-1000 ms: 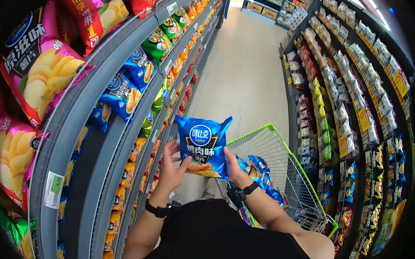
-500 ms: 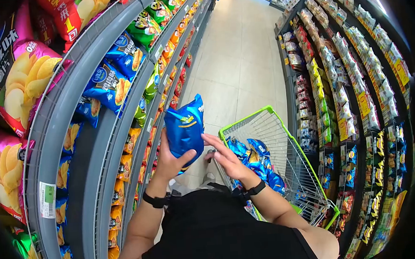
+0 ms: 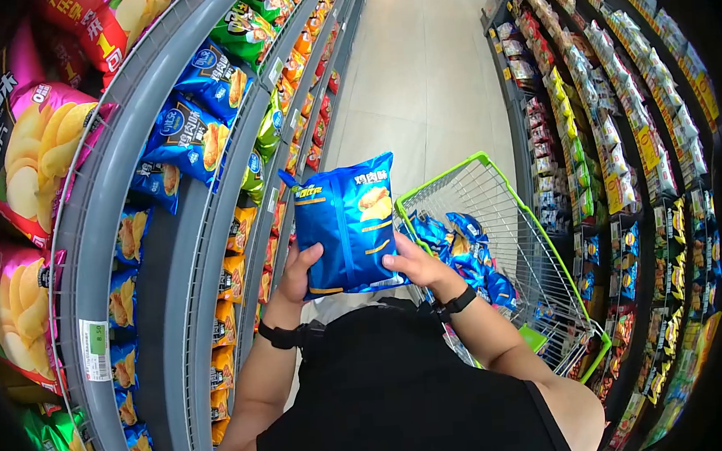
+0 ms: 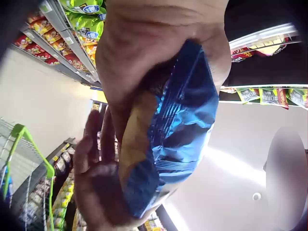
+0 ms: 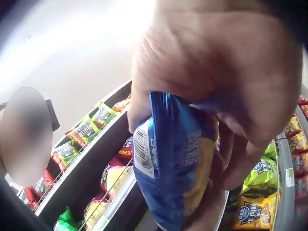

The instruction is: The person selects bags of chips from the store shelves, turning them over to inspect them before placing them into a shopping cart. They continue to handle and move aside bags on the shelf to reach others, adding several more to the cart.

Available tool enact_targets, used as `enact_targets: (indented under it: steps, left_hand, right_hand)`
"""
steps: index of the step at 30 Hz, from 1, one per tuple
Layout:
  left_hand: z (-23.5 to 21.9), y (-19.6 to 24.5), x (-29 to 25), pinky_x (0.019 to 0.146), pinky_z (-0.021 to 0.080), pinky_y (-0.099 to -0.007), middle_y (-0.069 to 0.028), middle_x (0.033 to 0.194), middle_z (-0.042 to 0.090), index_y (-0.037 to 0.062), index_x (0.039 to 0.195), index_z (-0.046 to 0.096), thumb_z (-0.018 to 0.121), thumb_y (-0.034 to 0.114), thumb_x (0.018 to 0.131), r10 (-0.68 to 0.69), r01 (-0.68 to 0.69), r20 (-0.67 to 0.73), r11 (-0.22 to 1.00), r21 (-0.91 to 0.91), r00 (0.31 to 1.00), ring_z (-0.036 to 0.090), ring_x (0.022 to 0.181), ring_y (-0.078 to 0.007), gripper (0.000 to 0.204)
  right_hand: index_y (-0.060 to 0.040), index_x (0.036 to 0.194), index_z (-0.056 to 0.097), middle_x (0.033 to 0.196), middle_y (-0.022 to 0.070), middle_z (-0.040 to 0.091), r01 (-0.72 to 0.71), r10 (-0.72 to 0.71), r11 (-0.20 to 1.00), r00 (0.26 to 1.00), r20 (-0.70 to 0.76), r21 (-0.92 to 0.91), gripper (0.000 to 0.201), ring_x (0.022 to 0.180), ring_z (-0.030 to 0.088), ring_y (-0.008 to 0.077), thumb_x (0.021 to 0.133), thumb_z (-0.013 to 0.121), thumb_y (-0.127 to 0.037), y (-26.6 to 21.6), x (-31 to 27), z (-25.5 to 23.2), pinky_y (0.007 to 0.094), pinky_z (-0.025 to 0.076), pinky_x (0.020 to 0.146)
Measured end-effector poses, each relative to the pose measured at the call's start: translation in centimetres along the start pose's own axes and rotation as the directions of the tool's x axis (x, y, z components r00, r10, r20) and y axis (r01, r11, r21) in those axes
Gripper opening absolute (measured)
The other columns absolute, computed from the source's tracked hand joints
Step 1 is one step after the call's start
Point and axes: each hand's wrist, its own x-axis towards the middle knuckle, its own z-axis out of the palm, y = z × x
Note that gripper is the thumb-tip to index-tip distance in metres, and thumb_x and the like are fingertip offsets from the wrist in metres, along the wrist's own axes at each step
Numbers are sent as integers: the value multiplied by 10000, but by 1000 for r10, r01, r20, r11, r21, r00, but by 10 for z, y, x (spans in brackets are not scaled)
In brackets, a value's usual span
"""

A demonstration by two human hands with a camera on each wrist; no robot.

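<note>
A blue chip bag [image 3: 345,231] is held upright in front of the body, its seamed back facing up to the head view. The left hand [image 3: 296,271] grips its lower left side, thumb on the near face. On the lower right side the right hand [image 3: 417,265] grips it, thumb also on that face. In the left wrist view, the bag's crimped end [image 4: 185,110] lies against the left hand [image 4: 159,43]. The right wrist view shows the right hand [image 5: 216,62] round the bag [image 5: 173,163], a barcode near its edge.
A green-rimmed cart [image 3: 535,235] with several blue bags [image 3: 466,256] stands at the right. Shelves of chip bags [image 3: 186,137] curve along the left; another snack shelf [image 3: 622,168] lines the right. Between them runs a pale tiled floor [image 3: 418,81].
The bag has turned from its front to its seamed back. The right hand, whose fingers were extended beside the bag half a second ago, now grips its right side.
</note>
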Motion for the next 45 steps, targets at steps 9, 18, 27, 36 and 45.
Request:
enact_targets:
  steps: [9,18,27,36,45]
  left_hand:
    - [2,11,6,913,502,-347,-180,1339,518,-46,1478,282,667,390,936,-18,-22,63,811,585,998,582,1123,-223,795]
    - [12,5,4,546,539,-278,-130,996,616,1,1467,255,681,418,936,-165,156,-36,802,576,986,606,630,-136,798]
    - [31,-1,5,546,519,-278,-107,1024,602,-6,1433,284,723,301,922,-196,151,17,806,573,980,581,614,-120,741]
    - [32,-8,9,503,539,-259,-147,1032,607,-15,1445,282,633,380,969,-319,306,-47,840,448,946,611,594,-124,712]
    - [25,-21,12,524,550,-256,-110,1007,615,40,1479,300,595,317,987,-330,327,-88,797,508,940,633,635,-139,638]
  right_hand:
    - [5,1444,391,1365,103,550,-50,124,967,948,-292,248,575,1219,540,174,987,618,-260,5,4,-1,339,438,1050]
    - [-26,1385,452,1315,112,588,-121,280,886,909,-309,447,491,1148,615,198,992,602,-280,9,5,-3,352,509,987]
    - [-32,1436,382,1362,161,564,22,165,799,953,-254,601,628,1195,606,277,952,618,-353,26,-3,-26,431,504,1021]
    - [-10,1396,445,1279,216,612,-9,333,664,899,-286,747,635,1097,663,324,965,528,-469,18,1,-18,468,535,967]
    - [-9,1437,412,1338,228,578,-4,337,634,902,-271,774,717,1165,633,349,943,536,-513,44,-2,-28,510,508,1003]
